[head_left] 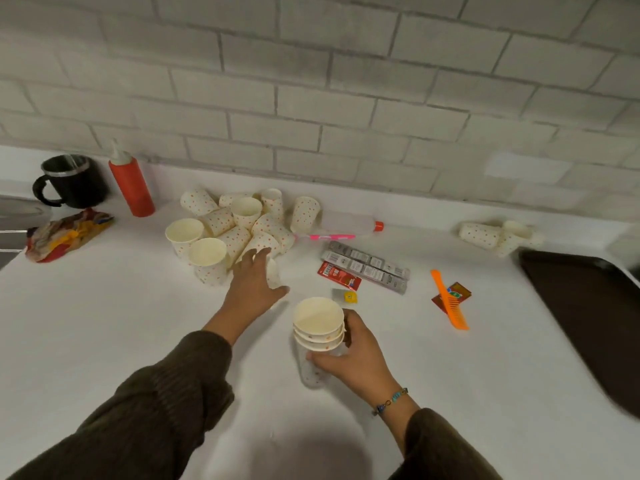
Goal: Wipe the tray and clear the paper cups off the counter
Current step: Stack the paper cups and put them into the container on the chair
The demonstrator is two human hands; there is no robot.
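White table under a brick wall, right hand gripping a stack of nested paper cups, left hand laid over a single cup — grip unclear — at the near edge of a pile of dotted cups, dark tray at far right

I have one view, from the head-worn camera, looking forward and steeply down across the white tabletop to the brick wall behind it. The wide lens bows the wall's courses. It sits close: the left sleeve and right sleeve enter from the bottom edge, and the right edge cuts off the tray.
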